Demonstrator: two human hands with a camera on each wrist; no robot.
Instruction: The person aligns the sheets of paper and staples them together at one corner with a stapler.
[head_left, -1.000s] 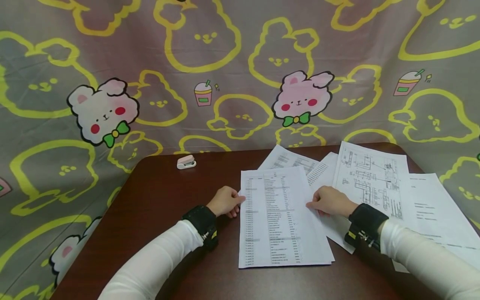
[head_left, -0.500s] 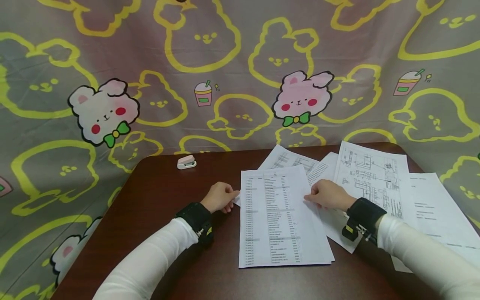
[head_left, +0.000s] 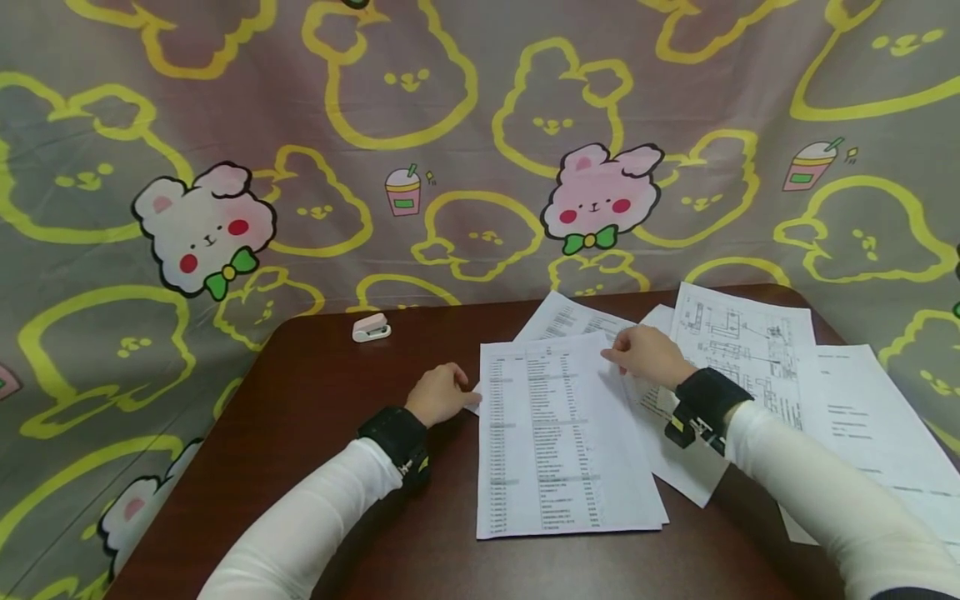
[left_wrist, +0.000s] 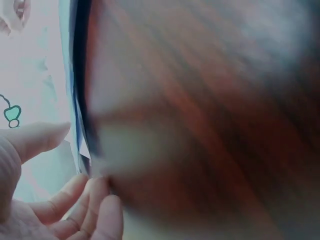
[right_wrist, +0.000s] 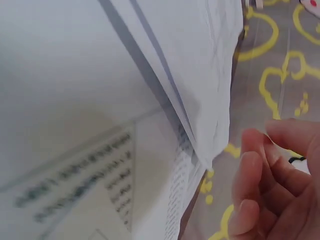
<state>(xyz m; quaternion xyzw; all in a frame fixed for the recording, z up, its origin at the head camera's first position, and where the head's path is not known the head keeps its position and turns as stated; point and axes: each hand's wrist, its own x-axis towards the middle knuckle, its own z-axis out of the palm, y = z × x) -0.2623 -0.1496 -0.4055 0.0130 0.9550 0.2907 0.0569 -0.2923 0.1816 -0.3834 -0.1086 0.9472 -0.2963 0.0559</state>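
A stack of printed sheets [head_left: 536, 450] lies on the dark wooden table in front of me, its edges slightly fanned at the right. My left hand [head_left: 438, 394] is at the stack's left edge. In the left wrist view the thumb and fingers [left_wrist: 74, 207] stand apart on either side of the paper edges, fingertips close to a small protruding corner. Near the stack's upper right corner is my right hand [head_left: 651, 357]. The right wrist view shows its fingers [right_wrist: 247, 172] loosely bent, holding nothing and apart from the sheets.
A small pale pink and white stapler [head_left: 372, 327] sits at the back left of the table [head_left: 300, 417]. More loose sheets [head_left: 877, 425] overlap on the right, one with a technical drawing [head_left: 742, 333]. A patterned curtain [head_left: 465, 108] hangs behind the table.
My right hand has moved up along the stack's right side to its upper corner. The left hand has shifted slightly away from the left edge. The stack has stayed nearly in place.
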